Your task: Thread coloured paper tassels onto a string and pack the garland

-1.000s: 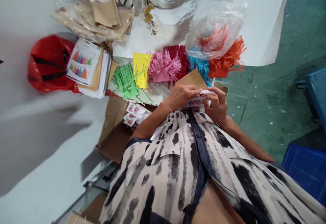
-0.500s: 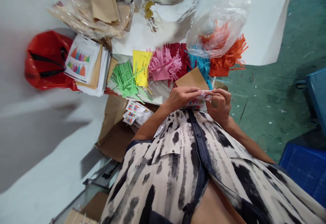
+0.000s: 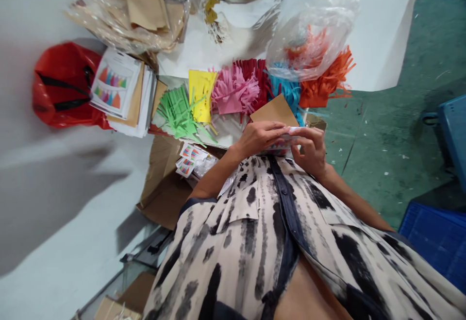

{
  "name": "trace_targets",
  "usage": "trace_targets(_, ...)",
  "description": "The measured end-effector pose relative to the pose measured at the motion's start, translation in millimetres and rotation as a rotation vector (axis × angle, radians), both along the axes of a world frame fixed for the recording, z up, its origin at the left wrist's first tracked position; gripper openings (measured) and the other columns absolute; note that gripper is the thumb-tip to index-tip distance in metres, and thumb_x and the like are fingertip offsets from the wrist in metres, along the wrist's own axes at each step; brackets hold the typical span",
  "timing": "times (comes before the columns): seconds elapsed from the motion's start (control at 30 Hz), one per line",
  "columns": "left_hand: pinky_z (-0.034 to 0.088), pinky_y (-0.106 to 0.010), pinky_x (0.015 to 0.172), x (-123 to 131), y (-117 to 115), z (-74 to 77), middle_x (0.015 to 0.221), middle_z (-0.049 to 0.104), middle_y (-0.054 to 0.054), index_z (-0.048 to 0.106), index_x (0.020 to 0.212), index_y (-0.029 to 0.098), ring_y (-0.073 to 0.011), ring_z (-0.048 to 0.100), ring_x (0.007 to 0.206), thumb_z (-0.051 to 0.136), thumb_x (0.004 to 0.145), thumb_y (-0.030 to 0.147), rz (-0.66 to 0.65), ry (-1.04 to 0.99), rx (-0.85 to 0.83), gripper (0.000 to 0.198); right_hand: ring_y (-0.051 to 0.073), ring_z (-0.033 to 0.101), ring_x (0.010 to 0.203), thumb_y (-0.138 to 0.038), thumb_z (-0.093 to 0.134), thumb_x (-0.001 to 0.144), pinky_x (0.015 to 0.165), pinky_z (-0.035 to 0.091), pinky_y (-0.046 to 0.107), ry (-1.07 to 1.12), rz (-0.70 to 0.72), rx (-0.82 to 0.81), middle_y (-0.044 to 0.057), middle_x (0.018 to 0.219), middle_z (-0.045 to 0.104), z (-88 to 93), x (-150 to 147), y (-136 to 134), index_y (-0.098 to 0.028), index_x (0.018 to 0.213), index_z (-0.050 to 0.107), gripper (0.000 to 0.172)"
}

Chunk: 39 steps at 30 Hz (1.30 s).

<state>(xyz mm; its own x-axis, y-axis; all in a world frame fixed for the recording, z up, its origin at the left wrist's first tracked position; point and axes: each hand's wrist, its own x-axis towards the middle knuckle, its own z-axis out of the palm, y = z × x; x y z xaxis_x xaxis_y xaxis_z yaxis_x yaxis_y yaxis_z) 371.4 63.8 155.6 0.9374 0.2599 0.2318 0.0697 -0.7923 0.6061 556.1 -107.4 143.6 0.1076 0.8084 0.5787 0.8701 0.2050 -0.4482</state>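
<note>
Close against my striped shirt is a clear plastic packet with a colourful printed card in it, partly hidden by my hands. My left hand lies over its upper edge, fingers together and pressing on it. At the packet's right end my right hand pinches the white edge between thumb and curled fingers. Just beyond my fingers is a tan piece of card. Fringed tissue bundles lie along the table behind: green, yellow, pink, dark red, blue and orange.
A clear bag with orange tissue rests on the table. Printed sheets are stacked beside a red bag at left. An open cardboard box with printed cards sits below. Blue crates stand at right.
My right hand has shifted slightly left along the packet's edge, closer to my left hand. My left hand stays almost in place.
</note>
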Motion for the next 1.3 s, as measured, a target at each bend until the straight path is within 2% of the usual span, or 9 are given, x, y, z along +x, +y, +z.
trace_targets(0.2, 0.064, -0.033, 0.103, 2, 0, -0.3, 0.135, 0.081, -0.012, 0.075, 0.144, 0.020, -0.0202, 0.078, 0.126, 0.063, 0.111, 0.036, 0.002, -0.037, 0.016, 0.038, 0.025, 0.071, 0.116, -0.010, 0.067, 0.090, 0.100, 0.058, 0.048, -0.007, -0.008, 0.000, 0.005, 0.127, 0.073, 0.7, -1, 1, -0.031, 0.115, 0.058, 0.033)
trace_targets(0.3, 0.063, -0.033, 0.103, 3, 0, -1.3, 0.134, 0.082, -0.012, 0.075, 0.143, 0.022, -0.0195, 0.078, 0.126, 0.062, 0.111, 0.036, 0.010, -0.025, 0.020, 0.037, 0.025, 0.070, 0.118, -0.008, 0.067, 0.090, 0.101, 0.056, 0.049, 0.016, 0.000, -0.024, 0.005, 0.128, 0.072, -1.1, -1, 2, -0.030, 0.115, 0.059, 0.035)
trace_targets(0.43, 0.063, -0.032, 0.102, 6, 1, -2.7, 0.134, 0.081, -0.012, 0.075, 0.144, 0.023, -0.0199, 0.079, 0.126, 0.063, 0.111, 0.036, 0.015, -0.006, 0.023, 0.038, 0.026, 0.069, 0.116, -0.013, 0.067, 0.093, 0.099, 0.057, 0.049, -0.038, -0.028, -0.105, 0.008, 0.130, 0.069, 1.3, -1, 8, -0.029, 0.114, 0.057, 0.028)
trace_targets(0.57, 0.063, -0.033, 0.102, 9, 3, -3.7, 0.134, 0.081, -0.013, 0.074, 0.144, 0.023, -0.0207, 0.078, 0.126, 0.063, 0.111, 0.037, 0.010, 0.014, 0.018, 0.038, 0.024, 0.069, 0.110, -0.014, 0.066, 0.096, 0.092, 0.061, 0.048, -0.042, -0.033, -0.114, 0.011, 0.132, 0.063, 9.3, -1, 13, -0.027, 0.113, 0.055, 0.023)
trace_targets(0.77, 0.062, -0.035, 0.103, 8, 5, -8.1, 0.136, 0.080, -0.015, 0.072, 0.146, 0.018, -0.0228, 0.077, 0.127, 0.064, 0.110, 0.038, 0.008, 0.007, 0.034, 0.042, 0.029, 0.062, 0.131, -0.014, 0.068, 0.095, 0.100, 0.066, 0.051, 0.168, -0.034, -0.061, 0.010, 0.134, 0.063, 11.8, -4, 5, -0.030, 0.124, 0.054, 0.035)
trace_targets(0.97, 0.061, -0.035, 0.103, 8, 5, -8.9, 0.136, 0.080, -0.014, 0.070, 0.148, 0.019, -0.0226, 0.077, 0.127, 0.065, 0.110, 0.038, 0.003, -0.001, 0.042, 0.043, 0.027, 0.066, 0.125, -0.016, 0.066, 0.097, 0.101, 0.064, 0.050, 0.064, -0.035, -0.116, 0.010, 0.130, 0.067, 7.2, -4, 2, -0.029, 0.121, 0.051, 0.031)
trace_targets(1.13, 0.060, -0.033, 0.102, 6, 3, -7.2, 0.137, 0.080, -0.013, 0.063, 0.156, 0.019, -0.0216, 0.077, 0.127, 0.066, 0.110, 0.039, 0.000, -0.007, 0.063, 0.051, 0.027, 0.065, 0.121, -0.016, 0.066, 0.095, 0.098, 0.062, 0.051, 0.087, -0.044, -0.078, 0.007, 0.130, 0.068, 13.6, -2, 0, -0.031, 0.121, 0.051, 0.034)
trace_targets(1.3, 0.060, -0.032, 0.102, 5, 1, -8.7, 0.133, 0.081, -0.012, 0.062, 0.157, 0.021, -0.0211, 0.077, 0.126, 0.065, 0.110, 0.043, 0.009, -0.031, 0.075, 0.052, 0.027, 0.066, 0.123, -0.015, 0.067, 0.094, 0.100, 0.059, 0.049, 0.011, -0.015, -0.123, 0.008, 0.129, 0.069, 16.3, -4, -1, -0.030, 0.119, 0.052, 0.034)
